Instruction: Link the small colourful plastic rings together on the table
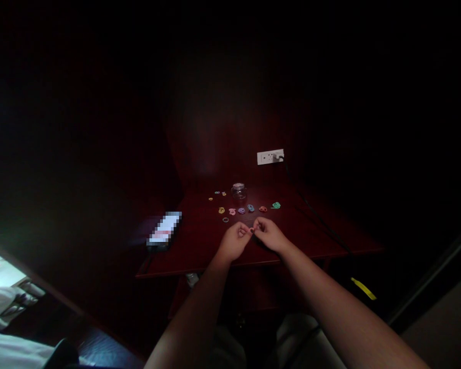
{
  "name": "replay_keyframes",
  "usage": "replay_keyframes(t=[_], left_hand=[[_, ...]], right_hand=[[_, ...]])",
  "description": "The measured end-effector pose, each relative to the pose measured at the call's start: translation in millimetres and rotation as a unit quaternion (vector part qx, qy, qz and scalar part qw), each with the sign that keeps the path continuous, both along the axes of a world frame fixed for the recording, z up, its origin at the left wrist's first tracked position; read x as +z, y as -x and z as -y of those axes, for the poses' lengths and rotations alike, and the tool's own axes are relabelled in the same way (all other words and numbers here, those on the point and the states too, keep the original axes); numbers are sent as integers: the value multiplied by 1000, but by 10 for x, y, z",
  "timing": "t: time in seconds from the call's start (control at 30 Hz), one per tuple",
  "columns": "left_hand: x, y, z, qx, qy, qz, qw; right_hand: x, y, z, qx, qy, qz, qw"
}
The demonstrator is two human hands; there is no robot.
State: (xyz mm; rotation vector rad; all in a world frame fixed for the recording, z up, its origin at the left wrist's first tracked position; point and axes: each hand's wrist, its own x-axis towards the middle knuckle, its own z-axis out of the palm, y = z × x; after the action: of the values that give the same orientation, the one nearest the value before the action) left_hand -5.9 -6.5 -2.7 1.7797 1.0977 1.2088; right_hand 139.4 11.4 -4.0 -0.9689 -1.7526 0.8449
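Note:
My left hand [234, 241] and my right hand [268, 233] meet fingertip to fingertip above a dark red table [200, 246]. Between the fingers is a small pinkish band [252, 230], pinched by both hands. Just beyond lies a row of several small coloured rubber bands [249, 209], yellow, pink, purple, blue, red and green. A lone dark band [225, 220] lies left of my left hand. A few more tiny bands [218, 193] sit farther back, next to a small clear glass jar [238, 191].
A phone [164, 230] with a lit screen lies at the table's left edge. A white wall socket [270, 156] holds a plug, its black cable [315, 215] running down the table's right side. A yellow tag [363, 289] shows lower right. The surroundings are very dark.

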Motion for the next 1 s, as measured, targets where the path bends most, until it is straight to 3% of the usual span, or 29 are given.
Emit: replay_keyframes(t=[1.0], left_hand=[[12,2,4,-9,0,-3,1000]], right_hand=[[30,0,32,2,-4,10,1000]])
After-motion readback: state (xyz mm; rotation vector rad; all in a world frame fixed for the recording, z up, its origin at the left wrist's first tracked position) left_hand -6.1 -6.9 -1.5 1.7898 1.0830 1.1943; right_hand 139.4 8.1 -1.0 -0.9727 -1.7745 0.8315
